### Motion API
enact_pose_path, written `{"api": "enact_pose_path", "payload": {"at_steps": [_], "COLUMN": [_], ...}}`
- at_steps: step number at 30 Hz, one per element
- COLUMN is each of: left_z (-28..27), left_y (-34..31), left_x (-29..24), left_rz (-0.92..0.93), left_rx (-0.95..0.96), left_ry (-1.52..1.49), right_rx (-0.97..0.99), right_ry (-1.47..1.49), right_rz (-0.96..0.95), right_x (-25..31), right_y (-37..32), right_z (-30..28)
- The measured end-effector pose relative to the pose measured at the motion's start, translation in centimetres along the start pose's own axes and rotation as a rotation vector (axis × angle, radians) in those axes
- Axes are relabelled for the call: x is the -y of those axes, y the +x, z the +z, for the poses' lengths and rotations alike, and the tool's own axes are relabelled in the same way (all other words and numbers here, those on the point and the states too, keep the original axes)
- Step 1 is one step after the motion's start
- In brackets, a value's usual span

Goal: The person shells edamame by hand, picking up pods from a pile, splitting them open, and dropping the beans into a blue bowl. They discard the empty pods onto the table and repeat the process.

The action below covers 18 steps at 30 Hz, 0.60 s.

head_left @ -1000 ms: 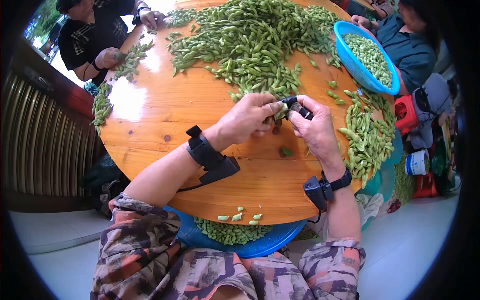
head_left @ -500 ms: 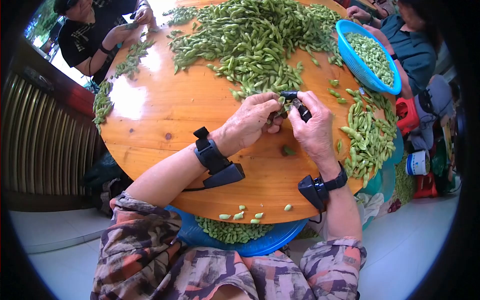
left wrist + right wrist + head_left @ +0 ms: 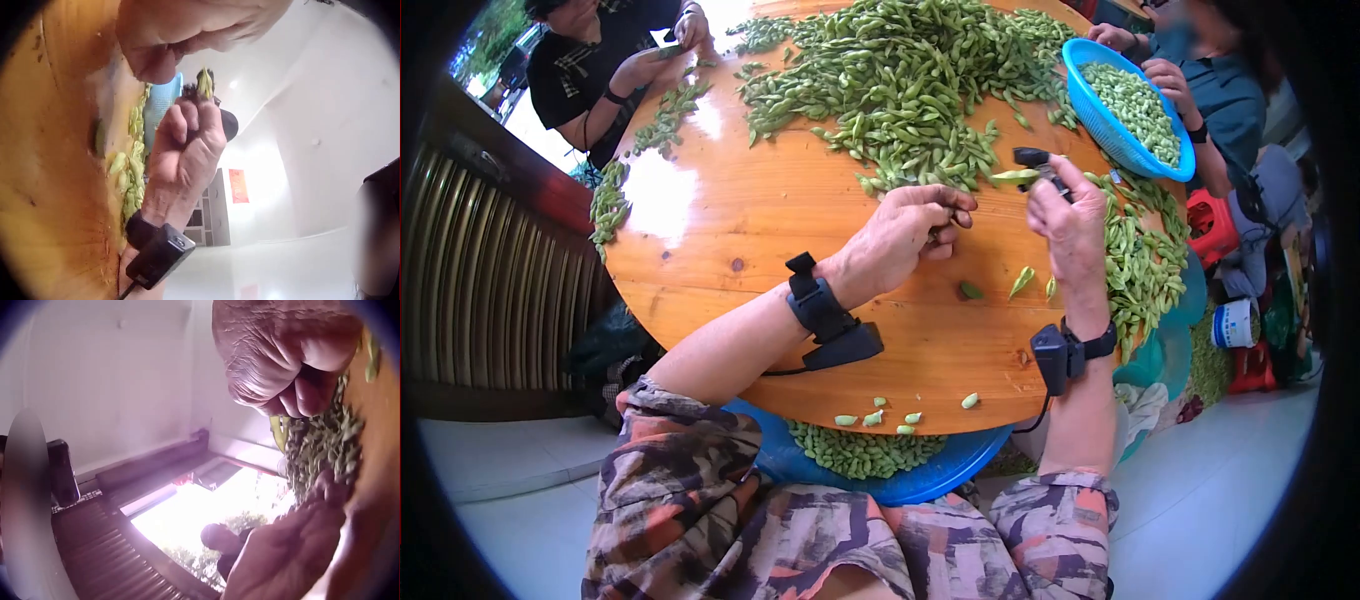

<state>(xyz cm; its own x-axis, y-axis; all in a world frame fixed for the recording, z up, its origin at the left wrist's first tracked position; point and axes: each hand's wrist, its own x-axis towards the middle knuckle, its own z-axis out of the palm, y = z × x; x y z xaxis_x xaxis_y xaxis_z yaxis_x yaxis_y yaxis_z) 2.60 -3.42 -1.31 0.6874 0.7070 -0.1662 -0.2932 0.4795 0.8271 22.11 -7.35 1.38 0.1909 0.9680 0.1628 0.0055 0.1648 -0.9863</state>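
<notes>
A green soybean pod (image 3: 1012, 176) is pinched in my right hand (image 3: 1068, 225), which wears black caps on thumb and forefinger. Apart from it, over the table, my left hand (image 3: 905, 235) has loosely bent fingers with dark fingertips; nothing shows between them. The left wrist view shows the pod (image 3: 204, 84) sticking up above the right hand (image 3: 187, 140). Beyond the hands lies a large heap of pods (image 3: 890, 80). Below the right hand are a loose pod (image 3: 1022, 281) and a dark green piece (image 3: 970, 290).
Several shelled beans (image 3: 872, 418) lie by the near edge of the round wooden table (image 3: 730, 330). A blue basin (image 3: 940, 485) with beans sits below that edge. Another blue basket (image 3: 1090, 112) and more pods (image 3: 1145, 265) are at right. Two people sit across the table.
My hands have come apart. The right hand has moved right and now pinches a whole pod; the left has stayed nearly in place. A loose pod now shows below the right hand.
</notes>
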Motion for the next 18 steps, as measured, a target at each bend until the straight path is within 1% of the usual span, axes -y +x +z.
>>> {"api": "enact_pose_path", "payload": {"at_steps": [1, 2, 3, 4, 6, 8, 10, 11, 12, 14, 16, 18], "left_z": [0.2, 0.4, 0.7, 1.0, 1.3, 2.1, 2.6, 2.7, 2.6, 2.4, 2.2, 1.9], "left_y": [-0.5, -1.1, -1.9, -2.6, -4.1, -6.6, -7.8, -8.4, -8.9, -10.0, -11.6, -13.0], "left_x": [-0.1, 0.2, 0.6, 1.0, 1.9, 2.5, 2.9, 3.4, 4.1, 5.5, 5.8, 5.6], "left_rz": [0.015, 0.016, 0.059, 0.102, 0.162, 0.099, 0.233, 0.297, 0.298, 0.608, 0.600, 0.583], "left_rx": [0.019, 0.019, 0.151, 0.284, 0.456, 0.541, 0.681, 0.713, 0.712, 0.758, 0.780, 0.895], "left_ry": [0.108, 0.114, 0.191, 0.266, 0.507, 0.692, 0.903, 0.997, 1.001, 1.085, 1.069, 1.004], "right_rx": [-0.055, -0.112, -0.169, -0.171, -0.163, -0.172, -0.139, -0.147, -0.146, -0.137, -0.131, -0.126], "right_ry": [-0.021, -0.038, -0.094, -0.090, -0.085, -0.118, -0.172, -0.170, -0.168, -0.227, -0.285, -0.342], "right_rz": [-0.005, -0.010, -0.016, -0.019, -0.054, -0.040, -0.028, -0.022, -0.026, -0.025, -0.034, -0.042], "right_x": [-0.1, -0.3, -0.4, -0.6, -0.7, -0.8, -0.8, -0.8, -0.9, -1.2, -1.7, -2.1], "right_y": [0.3, 0.5, 0.7, 0.6, 0.7, 0.8, 0.6, 0.6, 0.6, 0.8, 0.9, 1.0], "right_z": [-0.9, -1.6, -1.9, -1.9, -2.0, -1.8, -1.7, -1.6, -1.6, -1.8, -1.8, -1.7]}}
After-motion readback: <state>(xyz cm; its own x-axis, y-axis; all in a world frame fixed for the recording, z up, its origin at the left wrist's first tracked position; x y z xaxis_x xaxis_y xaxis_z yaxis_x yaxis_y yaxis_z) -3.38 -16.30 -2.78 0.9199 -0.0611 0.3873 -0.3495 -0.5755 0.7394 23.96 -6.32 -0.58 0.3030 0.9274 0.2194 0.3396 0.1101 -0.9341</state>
